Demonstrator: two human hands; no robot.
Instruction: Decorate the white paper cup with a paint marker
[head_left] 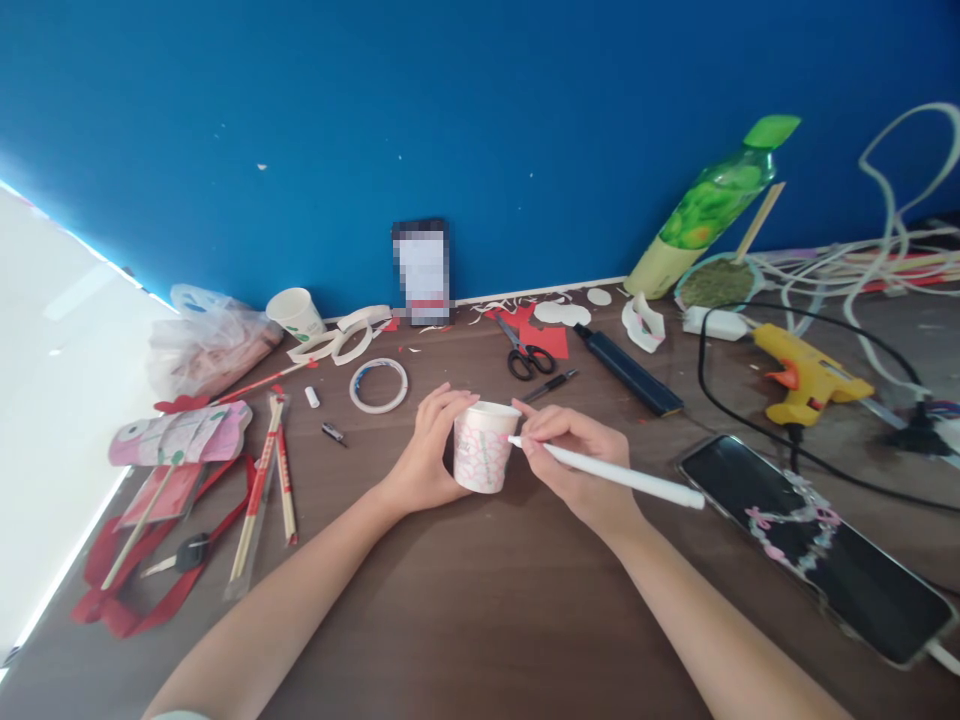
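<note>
A white paper cup [481, 455] with pink line patterns and some green marks stands slightly tilted at the middle of the table. My left hand [429, 452] grips it from the left, thumb low and fingers along its side. In my right hand [576, 455] is a white marker pen [622, 475], held between thumb and fingers, its tip at the cup's right side. Whether the tip touches the cup I cannot tell. Behind the cup lie black-handled scissors [529, 360] and a black pen [551, 385].
To the right are a phone [847, 560] with a beaded strap, a yellow glue gun [810, 375] with cables, and a leaning green bottle [709, 215]. Leftward lie packaged chopsticks [259, 485], a key [187, 555], a tape roll [379, 387] and another paper cup [295, 312].
</note>
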